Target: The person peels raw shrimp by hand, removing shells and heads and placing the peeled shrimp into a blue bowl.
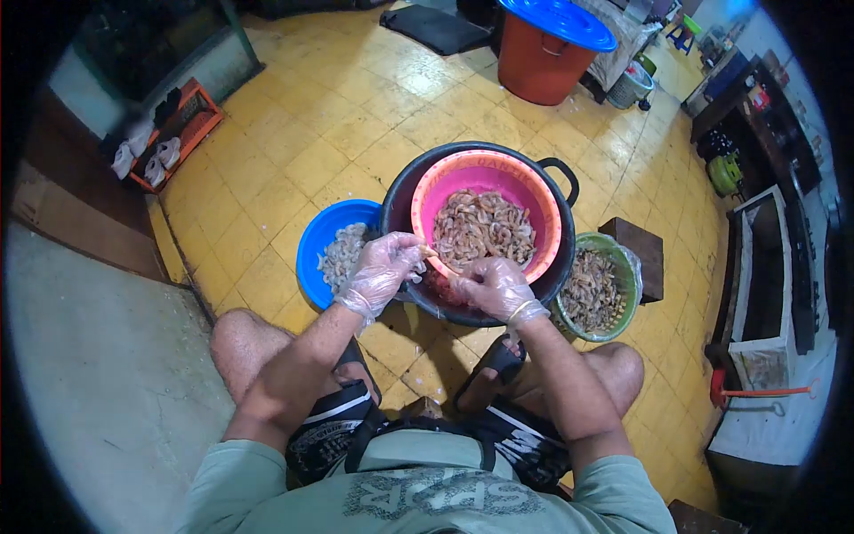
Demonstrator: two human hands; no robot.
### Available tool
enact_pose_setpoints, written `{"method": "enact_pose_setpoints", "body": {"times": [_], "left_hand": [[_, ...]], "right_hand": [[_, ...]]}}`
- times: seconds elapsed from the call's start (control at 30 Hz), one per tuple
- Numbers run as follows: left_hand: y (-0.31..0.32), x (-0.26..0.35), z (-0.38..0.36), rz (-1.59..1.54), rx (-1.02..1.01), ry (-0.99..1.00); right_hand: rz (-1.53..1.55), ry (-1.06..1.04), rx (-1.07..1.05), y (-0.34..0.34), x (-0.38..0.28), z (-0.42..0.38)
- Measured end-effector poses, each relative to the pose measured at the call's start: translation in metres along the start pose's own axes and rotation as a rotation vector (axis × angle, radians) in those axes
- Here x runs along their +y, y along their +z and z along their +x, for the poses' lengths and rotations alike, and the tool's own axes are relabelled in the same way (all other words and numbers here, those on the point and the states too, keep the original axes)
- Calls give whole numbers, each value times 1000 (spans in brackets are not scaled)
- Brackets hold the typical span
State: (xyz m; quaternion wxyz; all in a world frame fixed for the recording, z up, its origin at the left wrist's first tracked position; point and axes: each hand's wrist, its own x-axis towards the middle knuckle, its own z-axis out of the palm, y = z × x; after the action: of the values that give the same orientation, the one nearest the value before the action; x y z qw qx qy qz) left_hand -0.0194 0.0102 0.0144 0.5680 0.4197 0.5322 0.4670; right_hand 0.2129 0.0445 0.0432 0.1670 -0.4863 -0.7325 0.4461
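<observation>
Floor (356,133), yellow-tiled, bears dark tub (398,200); pink basin (487,178) of brownish shrimp (485,227) nests inside, tub likely catching spills. Blue bowl (309,267) of pale shrimp (343,254) left, green basket (632,287) of dull shrimp (589,289) right, seemingly for easy reach. Over basin's near side, left hand (384,267), gloved, pinches 1 shrimp-like piece (429,252); right hand (494,285), gloved, fingertips drawn together, contents unclear.

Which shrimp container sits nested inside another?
The pink, orange-rimmed basin: it sits inside the large black tub, whereas the blue basin and the green basket both stand outside it.
</observation>
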Motion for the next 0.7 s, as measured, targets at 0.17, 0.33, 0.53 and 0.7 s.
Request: {"method": "enact_pose_setpoints", "body": {"times": [0.17,0.33,0.53,0.7], "left_hand": [[2,-13,1,-145,-3,-10],[14,-9,-9,-116,-33,-19],[22,-5,-16,-64,-130,-48],[25,-7,-17,-78,-116,-58]], "right_hand": [[-420,-132,60,11,16,5],[-276,-497,357,20,-9,-2],[-371,-548,406,27,-4,-2],[-379,-566,389,32,3,-2]]}}
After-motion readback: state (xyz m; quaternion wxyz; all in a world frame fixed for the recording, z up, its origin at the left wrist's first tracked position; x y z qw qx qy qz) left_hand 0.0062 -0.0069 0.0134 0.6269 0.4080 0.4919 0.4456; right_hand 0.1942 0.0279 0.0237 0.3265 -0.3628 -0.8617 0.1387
